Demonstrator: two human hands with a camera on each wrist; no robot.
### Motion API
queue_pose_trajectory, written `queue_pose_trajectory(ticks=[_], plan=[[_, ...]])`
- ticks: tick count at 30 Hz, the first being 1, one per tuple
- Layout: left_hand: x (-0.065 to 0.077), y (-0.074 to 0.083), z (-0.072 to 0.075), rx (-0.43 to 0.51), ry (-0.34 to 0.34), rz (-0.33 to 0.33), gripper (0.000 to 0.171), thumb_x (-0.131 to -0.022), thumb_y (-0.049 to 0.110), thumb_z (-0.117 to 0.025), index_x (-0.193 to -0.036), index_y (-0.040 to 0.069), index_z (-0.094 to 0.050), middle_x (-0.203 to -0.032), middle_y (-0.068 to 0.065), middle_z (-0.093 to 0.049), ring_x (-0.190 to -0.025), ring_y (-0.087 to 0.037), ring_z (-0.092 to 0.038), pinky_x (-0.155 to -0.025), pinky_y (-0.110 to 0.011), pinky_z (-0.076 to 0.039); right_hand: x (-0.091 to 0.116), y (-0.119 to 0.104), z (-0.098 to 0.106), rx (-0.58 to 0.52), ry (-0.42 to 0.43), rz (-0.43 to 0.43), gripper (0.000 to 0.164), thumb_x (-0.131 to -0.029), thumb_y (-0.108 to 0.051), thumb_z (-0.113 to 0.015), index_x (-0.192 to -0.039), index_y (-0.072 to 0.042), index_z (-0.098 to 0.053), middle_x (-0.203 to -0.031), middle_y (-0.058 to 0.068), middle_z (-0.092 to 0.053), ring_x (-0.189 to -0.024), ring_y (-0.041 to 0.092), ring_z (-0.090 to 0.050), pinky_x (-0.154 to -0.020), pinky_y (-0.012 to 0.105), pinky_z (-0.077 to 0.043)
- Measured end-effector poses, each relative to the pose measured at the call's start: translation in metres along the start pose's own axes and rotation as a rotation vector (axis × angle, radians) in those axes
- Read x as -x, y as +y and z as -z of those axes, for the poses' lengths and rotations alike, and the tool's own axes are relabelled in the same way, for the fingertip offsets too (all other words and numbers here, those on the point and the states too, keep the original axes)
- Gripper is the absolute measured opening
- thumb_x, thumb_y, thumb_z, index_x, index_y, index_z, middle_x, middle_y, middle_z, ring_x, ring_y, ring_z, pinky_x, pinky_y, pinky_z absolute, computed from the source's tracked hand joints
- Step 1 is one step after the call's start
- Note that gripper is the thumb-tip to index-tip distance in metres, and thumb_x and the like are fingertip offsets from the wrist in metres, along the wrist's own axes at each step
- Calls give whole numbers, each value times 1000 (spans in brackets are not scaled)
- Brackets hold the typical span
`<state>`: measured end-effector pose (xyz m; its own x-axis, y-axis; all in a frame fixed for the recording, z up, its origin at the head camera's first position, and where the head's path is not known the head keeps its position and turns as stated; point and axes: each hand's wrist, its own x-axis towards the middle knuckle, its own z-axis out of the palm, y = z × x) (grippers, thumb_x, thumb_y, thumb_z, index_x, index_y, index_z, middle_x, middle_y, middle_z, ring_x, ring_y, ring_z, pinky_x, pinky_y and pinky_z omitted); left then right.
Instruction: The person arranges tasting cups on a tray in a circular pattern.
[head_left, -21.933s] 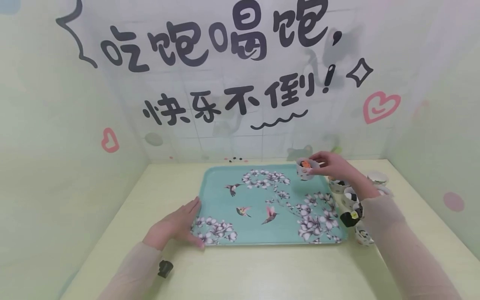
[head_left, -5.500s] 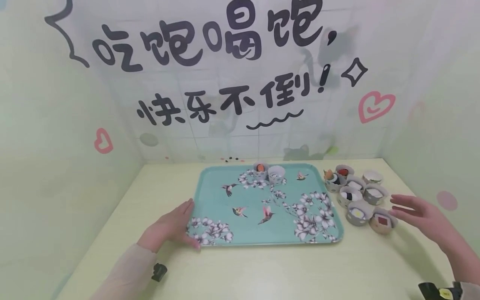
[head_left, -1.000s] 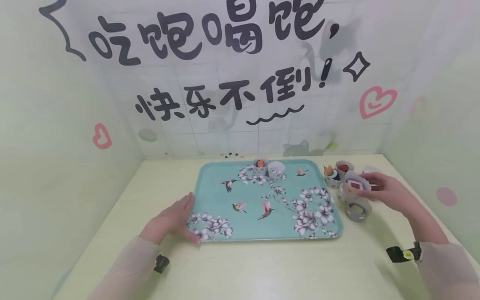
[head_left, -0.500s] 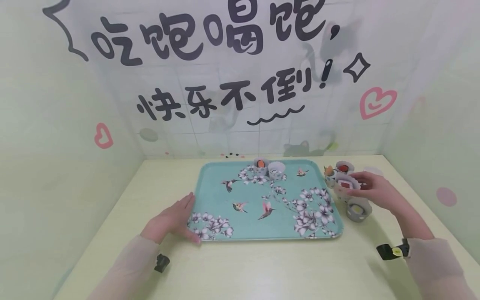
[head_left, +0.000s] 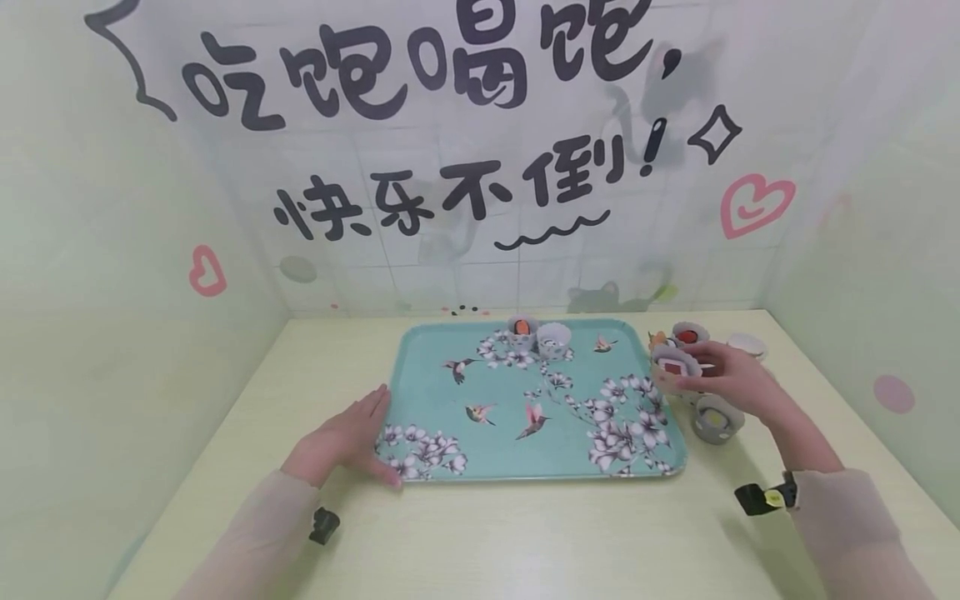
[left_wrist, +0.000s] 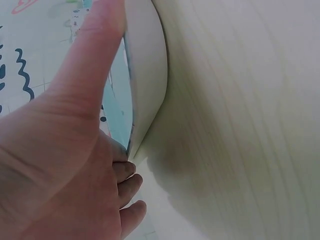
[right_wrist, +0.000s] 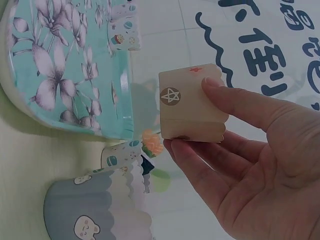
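My right hand (head_left: 738, 379) pinches a beige paper baking cup (head_left: 670, 379) between thumb and fingers, over the right edge of the tray. Inside the cup sits a white piece with a red square top. In the right wrist view the cup (right_wrist: 187, 107) shows a star print and is raised off the table. At the near left corner of the turquoise tray (head_left: 442, 400), my left hand (head_left: 348, 437) rests with fingers along the left rim; its thumb (left_wrist: 87, 60) lies along the front rim.
Two small cups, one holding an orange-topped piece (head_left: 522, 327) and one pale (head_left: 553, 342), stand at the tray's back. Right of the tray are a cup with a yellow-topped piece (head_left: 715, 419), a cup with red filling (head_left: 688, 335), and others partly hidden by my right hand.
My right hand has carried the beige cup leftward from above the cup cluster to the tray's right edge. My left hand stays at the tray corner.
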<state>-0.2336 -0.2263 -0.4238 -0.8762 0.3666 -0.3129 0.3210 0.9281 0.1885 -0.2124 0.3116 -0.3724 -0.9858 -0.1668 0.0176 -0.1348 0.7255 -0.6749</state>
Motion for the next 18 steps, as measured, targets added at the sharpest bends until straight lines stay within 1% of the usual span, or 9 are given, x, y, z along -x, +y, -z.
queue_pose_trajectory(ticks=[4, 9, 12, 15, 18], plan=[[2, 1, 1, 4, 2, -3, 148, -54, 67, -87, -155, -12, -12, -163, -31, -10, -150, -49, -16, -124, -58, -24, -4, -3, -5, -2, -6, 17, 62, -94, -24, -70, -139, 12, -46, -133, 36, -55, -122, 53, -56, -94, 55, -57], [3, 2, 1, 5, -5, 2, 148, -55, 67, -86, -155, -11, -11, -164, -31, -8, -151, -49, -16, -124, -58, -24, -9, -7, -11, -15, -9, 30, 61, -94, -23, -70, -138, 11, -47, -133, 35, -56, -122, 52, -57, -96, 57, -56], [2, 1, 1, 2, -7, 4, 148, -55, 68, -86, -155, -11, -11, -164, -30, -8, -151, -49, -15, -124, -57, -23, -13, -9, -15, -23, -8, 22, 61, -94, -25, -70, -139, 9, -47, -134, 34, -56, -124, 51, -56, -98, 57, -55], [0, 0, 1, 0, -7, 5, 149, -54, 69, -85, -155, -11, -11, -164, -30, -8, -151, -48, -15, -125, -57, -24, -16, -11, -18, -5, 3, 20, 62, -93, -27, -71, -139, 7, -49, -134, 33, -57, -124, 51, -56, -97, 57, -55], [-1, -1, 0, -2, -3, 2, 149, -54, 71, -84, -155, -10, -11, -164, -30, -8, -151, -48, -15, -125, -57, -23, -20, -12, -20, 0, 8, 32, 61, -93, -27, -71, -138, 7, -50, -132, 33, -59, -124, 50, -56, -97, 57, -56]])
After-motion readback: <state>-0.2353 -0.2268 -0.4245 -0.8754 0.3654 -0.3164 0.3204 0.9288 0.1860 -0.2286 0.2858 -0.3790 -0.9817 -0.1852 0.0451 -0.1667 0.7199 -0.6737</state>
